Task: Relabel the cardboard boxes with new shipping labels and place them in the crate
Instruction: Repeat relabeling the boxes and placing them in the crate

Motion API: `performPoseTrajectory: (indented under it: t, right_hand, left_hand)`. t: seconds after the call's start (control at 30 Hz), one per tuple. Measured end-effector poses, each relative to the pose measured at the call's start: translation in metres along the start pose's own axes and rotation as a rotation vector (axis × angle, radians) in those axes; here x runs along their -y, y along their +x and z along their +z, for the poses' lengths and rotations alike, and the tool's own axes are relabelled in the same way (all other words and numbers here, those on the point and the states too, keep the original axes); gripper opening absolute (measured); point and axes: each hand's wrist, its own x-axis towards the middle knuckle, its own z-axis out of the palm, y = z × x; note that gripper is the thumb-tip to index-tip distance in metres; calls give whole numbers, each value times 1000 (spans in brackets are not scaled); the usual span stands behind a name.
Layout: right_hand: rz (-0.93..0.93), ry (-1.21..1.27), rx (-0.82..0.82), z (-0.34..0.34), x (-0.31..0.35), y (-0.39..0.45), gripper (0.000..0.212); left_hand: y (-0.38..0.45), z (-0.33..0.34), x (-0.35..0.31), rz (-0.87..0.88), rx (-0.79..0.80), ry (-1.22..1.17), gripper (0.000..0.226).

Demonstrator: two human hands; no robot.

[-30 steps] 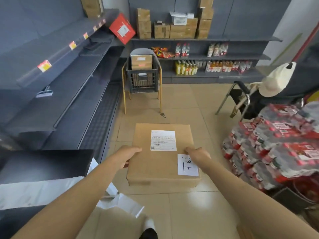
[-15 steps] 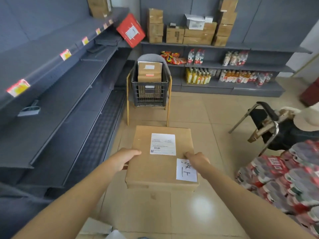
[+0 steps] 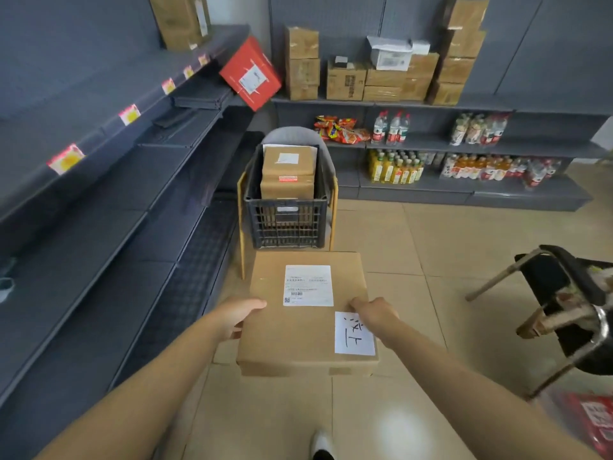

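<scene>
Head view: both hands hold flat, smooth cardboard box (image 3: 298,330).

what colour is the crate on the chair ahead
Black, an open-grid plastic crate; the head view shows it, with cardboard boxes inside.

- Plain brown cardboard box (image 3: 298,330), white printed shipping label (image 3: 308,285), white handwritten note (image 3: 354,333)
- Black lattice crate (image 3: 286,224)
- Red box (image 3: 251,74) on grey shelving (image 3: 132,167)
- Beige floor tiles (image 3: 431,254)
</scene>
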Motion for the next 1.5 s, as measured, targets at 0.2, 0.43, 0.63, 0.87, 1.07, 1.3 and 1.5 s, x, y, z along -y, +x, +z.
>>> performPoseTrajectory:
  t: [0.2,0.43,0.63,0.87,1.07,1.3,1.5]
  right_hand:
    - [-61,-8,25,-15,88,79,51]
    - [-82,-60,29,-7,174,163,57]
    - [-54,-48,9,1,252,229,59]
    - [-41,-17,-9,6,320,290,55]
    - [-26,6,23,5,362,347,45]
    - [0,18,118,-2,405,449,41]
    - [69,56,204,-7,432,518,50]
  left_hand:
    - [64,-18,-74,-1,5,-68,34]
    - [156,-50,-144,-14,-13,-91,47]
    - [231,-87,-217,18,21,-75,41]
    - [299,-116,-291,68,33,-10,36]
    - [356,-123,-335,33,48,1,36]
    - [433,-114,-388,-18,55,10,42]
    - [493,-112,-421,-5,71,41,39]
